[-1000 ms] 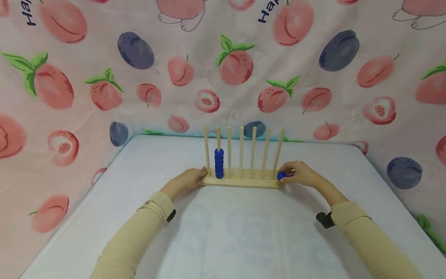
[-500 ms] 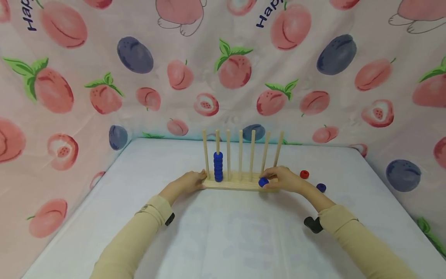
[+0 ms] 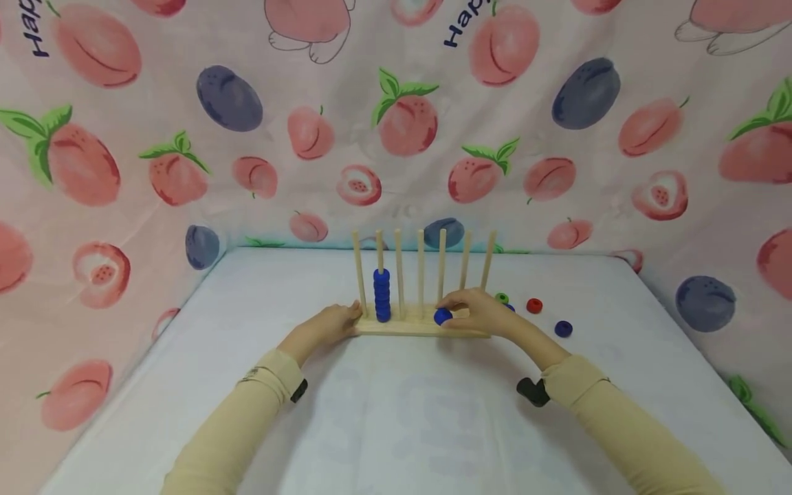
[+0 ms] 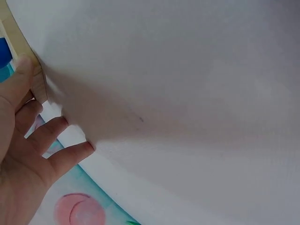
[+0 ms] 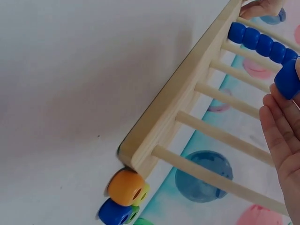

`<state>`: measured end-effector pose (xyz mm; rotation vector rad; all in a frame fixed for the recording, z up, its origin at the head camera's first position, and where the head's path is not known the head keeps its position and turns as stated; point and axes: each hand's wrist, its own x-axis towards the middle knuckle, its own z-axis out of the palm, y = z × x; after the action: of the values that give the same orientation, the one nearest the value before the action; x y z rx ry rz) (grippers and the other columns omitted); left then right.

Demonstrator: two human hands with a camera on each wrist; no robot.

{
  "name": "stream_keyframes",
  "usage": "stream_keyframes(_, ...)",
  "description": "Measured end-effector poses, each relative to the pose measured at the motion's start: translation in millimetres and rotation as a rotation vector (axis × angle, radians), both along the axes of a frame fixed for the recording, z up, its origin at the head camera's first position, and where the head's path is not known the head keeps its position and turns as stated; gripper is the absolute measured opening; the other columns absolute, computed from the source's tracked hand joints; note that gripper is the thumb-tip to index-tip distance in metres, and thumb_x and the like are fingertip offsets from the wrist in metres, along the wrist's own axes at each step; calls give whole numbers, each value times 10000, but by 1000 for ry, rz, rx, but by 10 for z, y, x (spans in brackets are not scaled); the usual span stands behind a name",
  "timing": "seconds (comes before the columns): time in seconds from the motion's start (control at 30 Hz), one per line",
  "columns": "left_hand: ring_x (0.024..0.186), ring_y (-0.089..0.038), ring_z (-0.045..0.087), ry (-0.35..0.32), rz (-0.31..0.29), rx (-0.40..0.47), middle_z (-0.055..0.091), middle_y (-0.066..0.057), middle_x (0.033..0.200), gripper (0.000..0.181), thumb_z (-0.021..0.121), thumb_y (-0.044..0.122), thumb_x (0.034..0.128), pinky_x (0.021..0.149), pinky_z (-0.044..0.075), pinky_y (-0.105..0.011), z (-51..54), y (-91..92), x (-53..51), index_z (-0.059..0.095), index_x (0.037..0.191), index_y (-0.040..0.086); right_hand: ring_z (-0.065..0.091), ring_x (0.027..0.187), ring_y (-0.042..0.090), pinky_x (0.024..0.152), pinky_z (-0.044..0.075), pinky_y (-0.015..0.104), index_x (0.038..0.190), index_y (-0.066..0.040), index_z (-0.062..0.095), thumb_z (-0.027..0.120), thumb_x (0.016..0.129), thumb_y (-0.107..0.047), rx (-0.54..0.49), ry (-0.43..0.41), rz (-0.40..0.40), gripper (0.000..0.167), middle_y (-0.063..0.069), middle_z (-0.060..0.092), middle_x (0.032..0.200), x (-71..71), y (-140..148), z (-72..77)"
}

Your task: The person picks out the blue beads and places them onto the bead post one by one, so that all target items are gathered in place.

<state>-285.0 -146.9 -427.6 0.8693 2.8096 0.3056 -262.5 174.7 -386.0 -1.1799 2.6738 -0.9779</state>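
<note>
A wooden peg stand (image 3: 396,331) with a row of upright pegs sits on the table. Several blue beads (image 3: 381,295) are stacked on its second peg from the left. My left hand (image 3: 328,324) holds the stand's left end; in the left wrist view, thumb and index finger pinch the wooden base (image 4: 38,86) while the other fingers spread out. My right hand (image 3: 481,313) pinches a blue bead (image 3: 442,316) in front of the pegs right of the middle. In the right wrist view this loose bead (image 5: 286,80) is near the stacked ones, apart from any peg.
Loose beads lie beyond the stand's right end: a red bead (image 3: 534,305), a dark blue bead (image 3: 563,328) and a green bead (image 3: 502,298). The right wrist view also shows an orange bead (image 5: 123,186) against the base end. A fruit-print cloth (image 3: 408,124) hangs behind the table.
My right hand has carried the blue bead leftward from the stand's right end along its front, uncovering loose beads on the right. My left hand stays on the left end.
</note>
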Motion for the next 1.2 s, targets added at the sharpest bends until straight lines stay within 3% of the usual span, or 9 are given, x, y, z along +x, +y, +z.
stream_keyframes(0.23, 1141, -454, 541, 24, -32, 0, 461, -295, 1358, 511, 594, 183, 922, 1011, 427, -504, -12, -6, -21, 449, 1348, -61, 654, 994, 262, 923, 524, 401, 1107, 36, 648, 699, 845, -128, -1, 5, -45, 313, 152, 688, 1092, 57, -95, 32)
stream_keyframes(0.6, 1100, -433, 575, 19, -46, 2, 487, -300, 1329, 528, 582, 177, 933, 986, 449, -498, -47, -18, -53, 412, 1369, -66, 664, 985, 253, 899, 536, 416, 1135, 12, 647, 702, 846, -167, 35, 41, -37, 344, 137, 702, 1064, 45, -102, 130)
stream_keyframes(0.8, 1149, -448, 540, 7, -12, 5, 458, -289, 1363, 535, 571, 183, 940, 1013, 426, -507, -6, -35, -44, 394, 1383, -59, 659, 974, 267, 887, 539, 419, 1143, 35, 641, 699, 842, -129, 27, 80, -22, 348, 156, 696, 1076, 26, -160, 231)
stream_keyframes(1.07, 1198, -461, 497, 20, -42, 16, 396, -284, 1413, 504, 565, 179, 942, 1035, 406, -504, -31, -38, -9, 432, 1358, -74, 656, 979, 261, 892, 541, 401, 1161, 33, 638, 694, 845, -144, 47, 67, -47, 366, 161, 690, 1100, 73, -169, 265)
stream_keyframes(1.2, 1208, -457, 490, 9, -19, 19, 398, -268, 1421, 514, 570, 188, 938, 1045, 395, -503, -19, -15, 4, 431, 1364, -64, 652, 987, 279, 893, 536, 437, 1165, 36, 632, 697, 843, -142, 36, 89, -62, 374, 172, 684, 1113, 86, -154, 277)
